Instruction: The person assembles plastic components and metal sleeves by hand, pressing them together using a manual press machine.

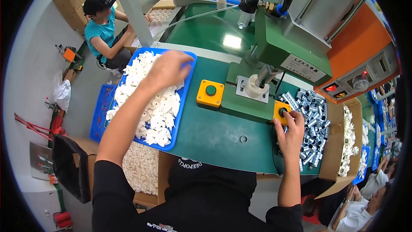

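Note:
My left hand (169, 68) is smeared by motion above the blue tray (176, 135), which is heaped with white plastic parts (156, 114); whether it holds one cannot be made out. My right hand (292, 132) rests at the right yellow button box (279, 108), index finger on its dark button and thumb apart at the near edge. Between the two button boxes stands a green press (246, 105). A white round piece (254, 88) sits on its metal plate, close under the steel tool. The left yellow button box (210, 99) with a green button is untouched.
Shiny metal sleeves (310, 124) lie piled beside my right hand, next to a cardboard box (333, 144) of white parts. A small ring (243, 138) lies on the green table (210, 146). Below the tray is a box of pale pieces (139, 169). A co-worker (103, 34) sits far left.

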Tool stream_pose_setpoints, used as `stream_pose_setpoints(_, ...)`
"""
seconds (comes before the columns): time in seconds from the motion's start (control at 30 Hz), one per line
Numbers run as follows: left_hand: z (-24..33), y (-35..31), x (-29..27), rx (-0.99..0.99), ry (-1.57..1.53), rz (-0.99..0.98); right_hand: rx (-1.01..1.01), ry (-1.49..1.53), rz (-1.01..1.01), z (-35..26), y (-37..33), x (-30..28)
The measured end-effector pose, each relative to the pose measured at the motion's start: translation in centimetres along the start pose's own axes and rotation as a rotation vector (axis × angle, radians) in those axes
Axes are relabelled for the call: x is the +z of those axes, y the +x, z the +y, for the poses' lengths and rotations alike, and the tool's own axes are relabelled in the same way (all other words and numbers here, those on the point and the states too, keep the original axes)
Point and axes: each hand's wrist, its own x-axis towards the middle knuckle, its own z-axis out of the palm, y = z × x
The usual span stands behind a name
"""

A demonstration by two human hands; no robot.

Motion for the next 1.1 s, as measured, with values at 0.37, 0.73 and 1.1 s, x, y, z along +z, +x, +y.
stream_pose_setpoints(0.37,-8.4,-0.4,-0.2,-0.226,0.3,-0.183,0.034,0.088,-0.018,-0.4,2.2,-0.3)
stream_pose_setpoints(0.73,-4.1,-0.2,-2.1,-0.037,0.2,0.148,0.128,0.57,0.012,-6.2,9.0,2.2)
stream_pose_setpoints(1.1,10.6,2.6,3.2,0.335,-0.507,0.256,0.15,0.426,0.101,-4.8,8.0,2.3)
